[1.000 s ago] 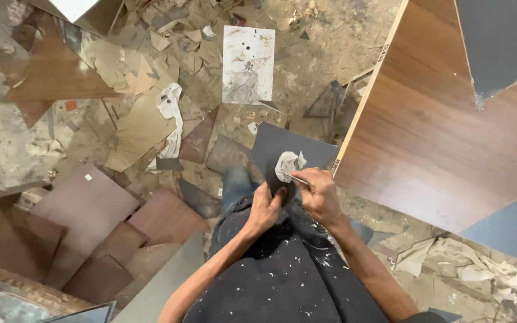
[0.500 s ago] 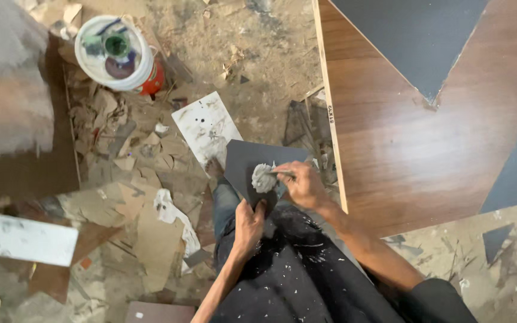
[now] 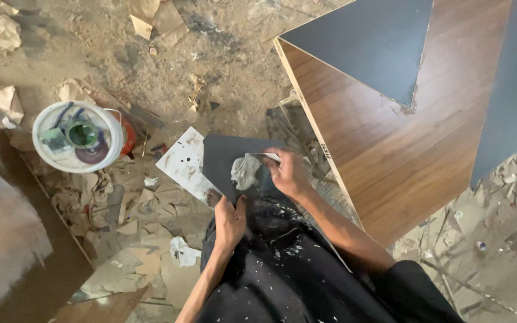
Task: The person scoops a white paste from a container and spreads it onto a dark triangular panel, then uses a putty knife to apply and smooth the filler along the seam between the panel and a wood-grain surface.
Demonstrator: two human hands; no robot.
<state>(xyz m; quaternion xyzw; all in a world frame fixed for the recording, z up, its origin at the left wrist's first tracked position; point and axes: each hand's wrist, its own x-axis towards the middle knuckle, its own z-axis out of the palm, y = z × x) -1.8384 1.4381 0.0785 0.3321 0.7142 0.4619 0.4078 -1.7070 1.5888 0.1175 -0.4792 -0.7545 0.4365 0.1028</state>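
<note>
A dark grey laminate piece [image 3: 225, 157] rests on my lap. My left hand [image 3: 230, 222] grips its near edge. My right hand [image 3: 288, 173] holds a flat scraper blade against a lump of grey-white putty [image 3: 245, 170] on the piece; only the blade's pale end shows past my fingers. My dark trousers [image 3: 282, 269] are speckled with white spots.
A white bucket [image 3: 79, 136] holding tools and a green lid stands at the left. A white spattered sheet [image 3: 184, 162] lies under the grey piece. A large wood-grain board [image 3: 384, 143] with dark grey panels [image 3: 366, 45] on it fills the right. Scraps litter the floor.
The view has swung: the bucket now sits lower at the left and the board has rotated. My hands keep the same hold on the grey piece and putty.
</note>
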